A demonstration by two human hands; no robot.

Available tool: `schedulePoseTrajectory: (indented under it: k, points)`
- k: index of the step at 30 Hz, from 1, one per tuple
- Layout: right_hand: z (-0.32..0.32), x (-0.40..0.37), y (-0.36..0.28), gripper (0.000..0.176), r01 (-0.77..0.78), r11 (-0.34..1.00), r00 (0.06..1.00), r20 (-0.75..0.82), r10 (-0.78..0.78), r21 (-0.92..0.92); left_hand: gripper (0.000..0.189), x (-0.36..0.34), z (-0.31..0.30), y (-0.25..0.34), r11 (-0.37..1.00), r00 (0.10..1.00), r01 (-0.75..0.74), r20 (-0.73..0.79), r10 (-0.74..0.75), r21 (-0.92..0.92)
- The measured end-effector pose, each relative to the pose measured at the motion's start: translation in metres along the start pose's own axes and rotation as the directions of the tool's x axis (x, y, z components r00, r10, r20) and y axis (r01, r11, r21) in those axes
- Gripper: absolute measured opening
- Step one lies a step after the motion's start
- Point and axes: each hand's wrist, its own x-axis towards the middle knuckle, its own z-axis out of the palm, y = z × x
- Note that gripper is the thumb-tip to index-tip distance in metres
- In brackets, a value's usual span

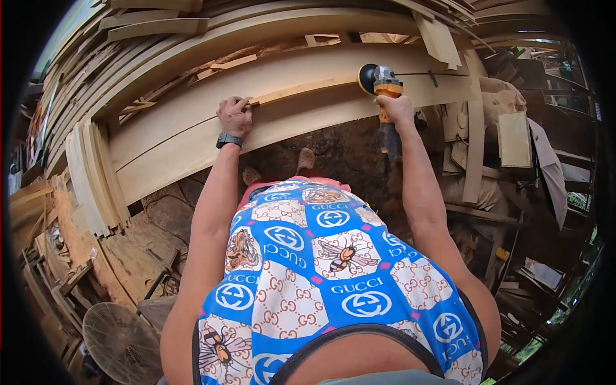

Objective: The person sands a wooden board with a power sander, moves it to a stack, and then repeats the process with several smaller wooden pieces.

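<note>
My right hand [396, 110] is wrapped around an orange and grey angle grinder [388, 90] fitted with a round black backing disc [367, 78]. The disc stands at the right end of a narrow wooden strip [305, 88]. With a watch on its wrist, my left hand [235, 117] grips the strip's left end, fingertips at the wood. Beneath the strip lie wide pale planks [173, 154], side by side with a dark gap between them. The grinder's body hangs over the planks' near edge, toward me.
Long boards [77, 96] are stacked along the left and far side. Thin slats [93, 179] hang over the planks' left end. A round fan [122, 343] stands low at the left. Lumber and a pale panel [514, 141] crowd the right. A small dark piece [432, 78] lies on the planks.
</note>
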Motion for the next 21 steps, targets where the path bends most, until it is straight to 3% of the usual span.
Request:
schedulePoseTrajectory:
  k: [9,11,21]
  points:
    - [0.033,-0.013,-0.025,0.045,0.074,0.997,0.993,0.087,-0.073,-0.008,0.020,0.002,-0.010,-0.011,0.993,0.993,-0.109,-0.037,0.110,0.041]
    - [0.049,-0.019,-0.031,0.055,0.124,0.992,0.981,0.151,-0.120,-0.017,0.022,0.004,-0.009,-0.012,0.990,0.990,-0.136,-0.033,0.137,0.025]
    - [0.096,-0.110,-0.121,0.048,0.366,0.931,0.893,0.289,-0.346,-0.016,0.019,0.004,-0.008,-0.016,0.985,0.985,-0.171,-0.034,0.170,-0.034]
